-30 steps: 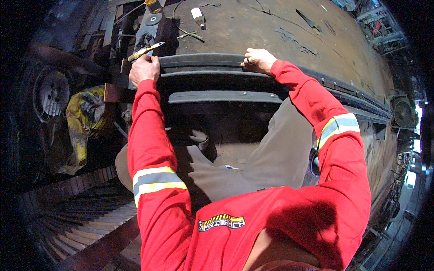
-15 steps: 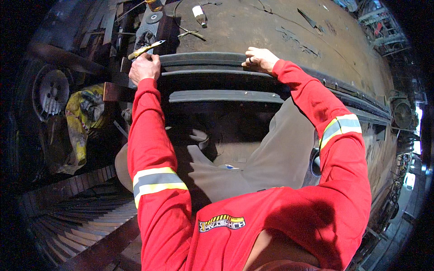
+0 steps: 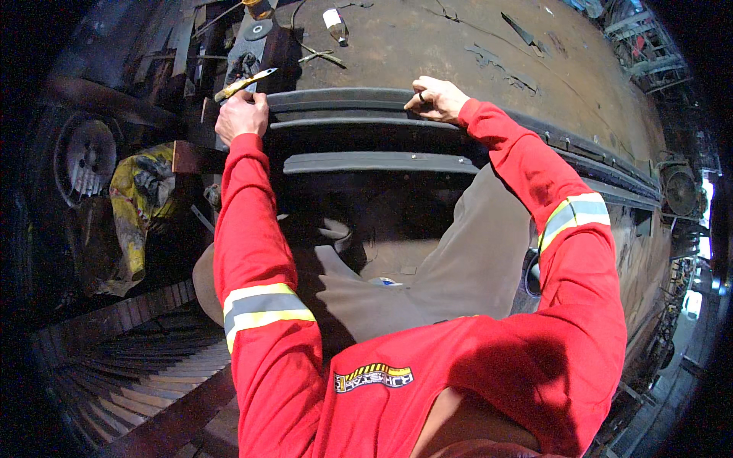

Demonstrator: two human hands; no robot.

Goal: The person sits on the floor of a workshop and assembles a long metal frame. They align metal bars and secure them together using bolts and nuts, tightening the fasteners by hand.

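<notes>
at the right hand [image 3: 437, 99], long dark bar [image 3: 336, 98]

We see a worn brown tabletop [image 3: 427, 55] carrying a bottle [image 3: 337, 29] at far left, a dark pointed strip [image 3: 519, 32] farther right.

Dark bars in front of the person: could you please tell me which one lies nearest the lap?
The lowest bar pictured; a dark gap separates it from the upper bars, where the left hand and right hand are.
</notes>
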